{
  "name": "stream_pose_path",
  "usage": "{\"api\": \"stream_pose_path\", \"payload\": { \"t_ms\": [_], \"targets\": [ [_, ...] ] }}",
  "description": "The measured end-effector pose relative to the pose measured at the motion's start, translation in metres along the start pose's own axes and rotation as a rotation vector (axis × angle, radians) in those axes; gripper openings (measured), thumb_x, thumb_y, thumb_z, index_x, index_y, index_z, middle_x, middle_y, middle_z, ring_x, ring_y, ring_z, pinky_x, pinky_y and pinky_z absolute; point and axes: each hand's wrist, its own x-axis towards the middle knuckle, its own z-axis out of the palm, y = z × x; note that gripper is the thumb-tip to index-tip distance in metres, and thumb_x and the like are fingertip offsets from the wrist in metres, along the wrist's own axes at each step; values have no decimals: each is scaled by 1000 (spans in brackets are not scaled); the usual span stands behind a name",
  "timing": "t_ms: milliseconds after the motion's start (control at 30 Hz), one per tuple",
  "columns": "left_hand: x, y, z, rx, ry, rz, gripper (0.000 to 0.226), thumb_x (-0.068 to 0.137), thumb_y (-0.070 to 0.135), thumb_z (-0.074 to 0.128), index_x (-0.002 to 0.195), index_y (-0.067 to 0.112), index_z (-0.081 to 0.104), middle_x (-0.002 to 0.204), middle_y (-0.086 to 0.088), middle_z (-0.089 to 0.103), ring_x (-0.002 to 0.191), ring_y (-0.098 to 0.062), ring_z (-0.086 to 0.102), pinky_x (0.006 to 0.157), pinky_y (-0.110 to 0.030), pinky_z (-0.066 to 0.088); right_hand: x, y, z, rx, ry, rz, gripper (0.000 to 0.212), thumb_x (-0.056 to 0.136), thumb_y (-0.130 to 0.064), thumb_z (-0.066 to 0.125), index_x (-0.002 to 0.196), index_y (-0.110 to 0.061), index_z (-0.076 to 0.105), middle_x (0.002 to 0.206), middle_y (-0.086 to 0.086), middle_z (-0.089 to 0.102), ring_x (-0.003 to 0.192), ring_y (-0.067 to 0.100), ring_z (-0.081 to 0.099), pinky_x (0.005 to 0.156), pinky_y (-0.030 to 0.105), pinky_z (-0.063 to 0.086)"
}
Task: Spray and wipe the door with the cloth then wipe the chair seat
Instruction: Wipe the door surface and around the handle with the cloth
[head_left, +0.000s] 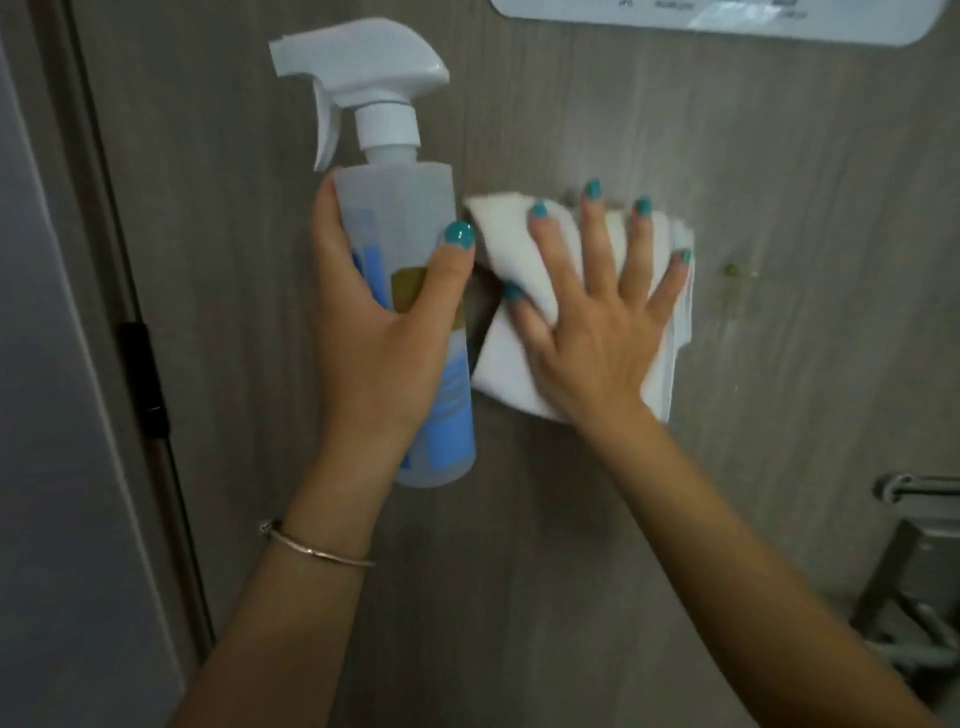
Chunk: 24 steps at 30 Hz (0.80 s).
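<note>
The door (571, 519) is the reference surface; all positions below are given relative to it.

**Right hand** (597, 332) — fingers spread wide, palm pressed flat onto the folded white cloth (514, 249), which lies sandwiched between hand and door panel. The spread posture distributes pressure over most of the cloth, so a wide patch of the door is likely covered per stroke. One cloth corner projects past the index finger toward the bottle; layered edges show beyond the little finger.

**Left hand** (379, 332) — wrapped around the body of the spray bottle (405, 291), thumb across the front label, fingers hidden behind. The bottle is held upright just in front of the door, immediately beside the cloth on the hinge side. No finger rests on the trigger (324, 130), and the nozzle points toward the door frame, not the panel. Judgement: the bottle is parked, not in use, and kept in hand for a further spray.

**Remaining soil** — a small greenish spot (731, 269) sits on the door just beyond the cloth, on the side away from the hinge (145, 379).

**Task status** — judged as the door-wiping step. A metal-framed object (904, 597) shows past the door's lower edge — whether it is the chair cannot be told
</note>
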Motion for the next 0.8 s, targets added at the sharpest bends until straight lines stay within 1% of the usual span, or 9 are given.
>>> {"api": "stream_pose_path", "payload": {
  "t_ms": [100, 167, 267, 367, 433, 500, 533, 667, 800],
  "targets": [
    [0, 1, 5, -41, 8, -5, 73, 87, 29, 70, 148, 20, 30, 122, 7, 58, 99, -1, 64, 78, -21, 55, 84, 7, -7, 11, 13, 127, 61, 97, -63, 27, 152, -37, 33, 161, 1, 29, 149, 36, 20, 117, 59, 7],
    [2, 0, 5, -63, 10, -12, 74, 87, 28, 70, 148, 17, 30, 123, 5, 59, 98, -2, 64, 78, -22, 55, 103, 7, -8, -39, 24, 187, 61, 96, -65, 27, 151, -39, 34, 161, -1, 29, 150, 34, 20, 118, 60, 8],
    [8, -3, -2, -59, 28, -7, 72, 87, 26, 70, 147, 16, 33, 129, 0, 59, 108, -10, 64, 90, -35, 56, 65, -2, -3, -63, 74, 113, 66, 94, -72, 32, 149, -36, 42, 157, 4, 36, 146, 37, 28, 116, 63, 15],
    [18, -8, -13, -53, 36, 10, 69, 87, 27, 70, 146, 18, 35, 129, 0, 60, 108, -13, 64, 90, -38, 56, -17, -13, 7, -37, 51, 61, 62, 93, -65, 40, 147, -36, 44, 157, 4, 35, 147, 37, 26, 115, 66, 19],
    [19, -11, -23, -44, 29, 8, 66, 88, 25, 70, 145, 22, 36, 126, 1, 60, 104, -11, 64, 83, -29, 56, -88, -22, 10, -36, -37, -3, 63, 94, -64, 37, 150, -36, 40, 161, 2, 27, 149, 35, 20, 114, 65, 19],
    [19, -15, -33, -32, 26, 12, 60, 89, 22, 68, 142, 24, 39, 117, 9, 61, 97, -5, 65, 75, -18, 54, -150, -28, 12, -86, -147, -93, 65, 94, -65, 34, 152, -38, 32, 165, -1, 17, 151, 33, 14, 109, 62, 23],
    [19, -17, -37, -28, 24, 17, 57, 89, 22, 68, 139, 24, 42, 112, 13, 62, 93, -3, 65, 72, -16, 52, -168, -28, 13, -104, -167, -113, 65, 94, -65, 34, 153, -38, 30, 165, -1, 17, 151, 33, 13, 107, 61, 25],
    [26, -17, -35, -20, -47, -14, 57, 83, 30, 68, 135, 28, 46, 104, 11, 62, 84, 0, 64, 64, -12, 51, -161, -28, 13, -73, -119, -72, 63, 97, -62, 36, 155, -37, 25, 152, 1, 39, 152, 29, 15, 111, 58, 21],
    [34, -7, -23, -54, -87, -13, 68, 77, 38, 78, 136, 33, 45, 109, 13, 63, 91, -1, 65, 70, -13, 53, -99, -19, 10, -36, -2, -15, 58, 99, -58, 34, 152, -35, 32, 153, 1, 39, 150, 30, 20, 115, 57, 20]
  ]
}}
